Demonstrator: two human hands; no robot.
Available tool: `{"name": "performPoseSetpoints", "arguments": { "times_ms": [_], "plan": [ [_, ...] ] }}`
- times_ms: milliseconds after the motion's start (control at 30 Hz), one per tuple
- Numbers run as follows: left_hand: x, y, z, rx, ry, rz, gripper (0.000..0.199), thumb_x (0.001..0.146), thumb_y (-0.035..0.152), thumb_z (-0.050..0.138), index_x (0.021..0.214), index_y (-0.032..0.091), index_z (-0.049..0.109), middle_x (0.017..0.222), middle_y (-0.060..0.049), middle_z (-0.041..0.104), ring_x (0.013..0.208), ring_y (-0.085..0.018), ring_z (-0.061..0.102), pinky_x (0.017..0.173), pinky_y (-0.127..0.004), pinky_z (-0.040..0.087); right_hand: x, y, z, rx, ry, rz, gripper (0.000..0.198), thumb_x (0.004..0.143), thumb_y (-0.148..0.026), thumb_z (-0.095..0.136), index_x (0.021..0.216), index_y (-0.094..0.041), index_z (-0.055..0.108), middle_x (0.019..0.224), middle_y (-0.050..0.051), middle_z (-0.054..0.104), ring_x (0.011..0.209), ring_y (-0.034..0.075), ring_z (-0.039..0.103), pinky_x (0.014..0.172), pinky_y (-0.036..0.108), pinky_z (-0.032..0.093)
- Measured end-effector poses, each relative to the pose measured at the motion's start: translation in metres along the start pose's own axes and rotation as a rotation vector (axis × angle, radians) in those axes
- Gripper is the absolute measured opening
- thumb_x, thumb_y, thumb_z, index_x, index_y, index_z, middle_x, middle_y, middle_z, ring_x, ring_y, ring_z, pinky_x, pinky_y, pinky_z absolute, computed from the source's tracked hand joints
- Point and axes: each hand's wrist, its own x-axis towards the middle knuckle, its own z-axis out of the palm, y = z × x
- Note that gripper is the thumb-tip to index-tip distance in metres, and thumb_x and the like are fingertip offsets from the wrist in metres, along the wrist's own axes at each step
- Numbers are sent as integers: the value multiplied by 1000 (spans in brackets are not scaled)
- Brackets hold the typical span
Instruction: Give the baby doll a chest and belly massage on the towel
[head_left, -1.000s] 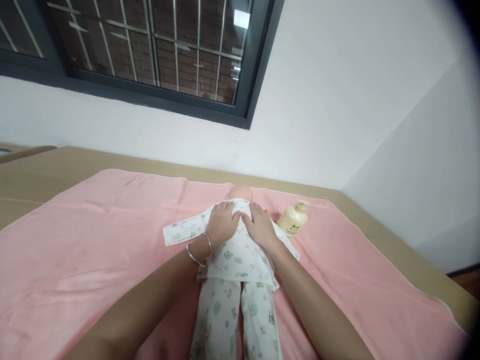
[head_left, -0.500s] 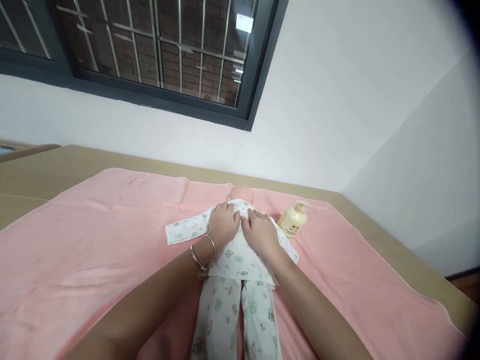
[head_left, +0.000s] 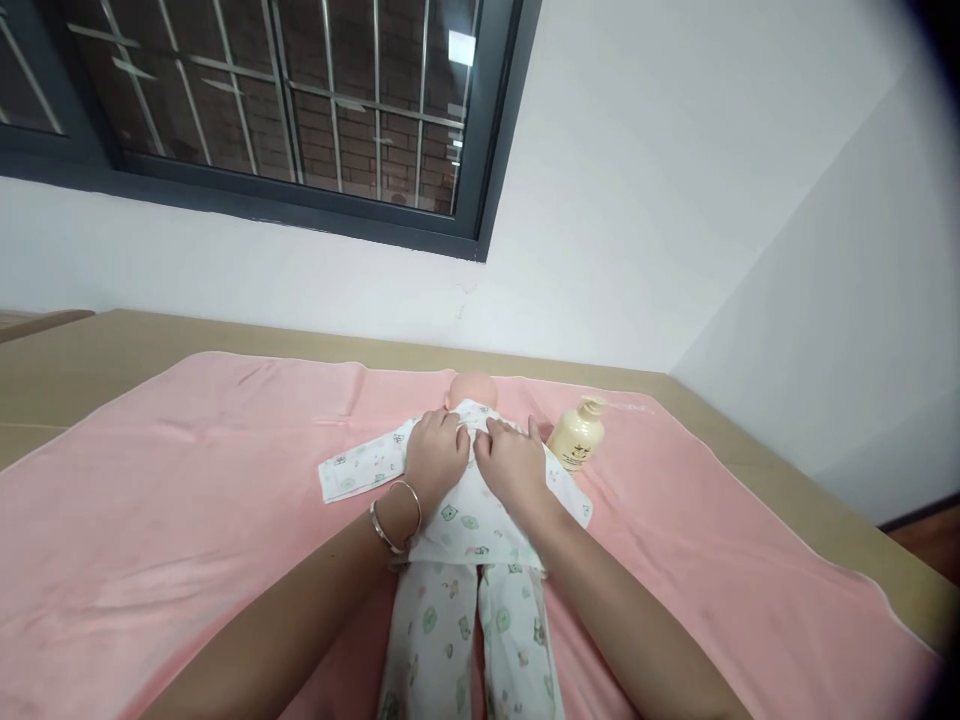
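Observation:
A baby doll (head_left: 472, 388) lies stretched out with its bald head at the far end. It wears a white printed shirt (head_left: 469, 520) and matching trousers (head_left: 439, 640). My left hand (head_left: 436, 455), with a bangle at the wrist, rests open on the left side of the upper shirt. Opposite it, my right hand (head_left: 512, 460) lies open on the right side, fingers somewhat spread. Both sets of fingertips are partly hidden. The left sleeve (head_left: 364, 468) extends flat and out to the side. Near my right hand stands a pale yellow pump bottle (head_left: 579, 435).
A pink cloth (head_left: 210, 500) covers much of the tan table (head_left: 172, 335). White walls (head_left: 600, 200) rise behind and at the right. A dark-framed window (head_left: 480, 225) with bars is above the table's far edge.
The view has shifted slightly, so the scene sits a bit further left. Both hands stay on the upper shirt; a finger of my right hand now lifts away from the others.

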Motion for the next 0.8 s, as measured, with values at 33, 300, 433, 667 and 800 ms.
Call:
{"name": "performPoseSetpoints", "arguments": {
  "times_ms": [33,300,433,667,800],
  "plan": [
    [1,0,1,-2,-9,-20,23,93,25,42,97,16,63,95,-11,66,97,-27,59,88,-41,47,2,2,1,18,-17,2,38,99,-34,31,110,-18,63,109,12,69,104,25,61,114,47,11],
    [7,-9,8,-86,-95,85,37,97,35,38,121,15,57,123,-12,64,114,-27,56,100,-44,41,19,23,6,123,-169,-151,47,99,-31,30,140,-11,42,143,16,48,133,24,40,110,39,23],
    [5,-6,6,-99,-49,127,30,96,31,42,114,17,61,117,-10,67,109,-25,59,98,-40,44,15,15,0,75,-111,-187,42,100,-27,29,133,-11,48,132,16,57,125,24,48,105,37,29],
    [-2,1,-1,-71,64,21,20,91,27,48,97,19,66,99,-8,69,97,-24,61,88,-36,49,5,4,-12,0,-69,-111,32,97,-31,36,104,-19,64,101,12,70,95,25,63,99,37,33],
    [0,0,1,-39,16,-50,25,89,29,49,103,17,65,100,-9,68,98,-27,60,89,-39,48,7,10,-7,31,-76,-33,36,96,-39,36,106,-18,64,103,12,71,97,26,63,106,45,25]
  ]
}}
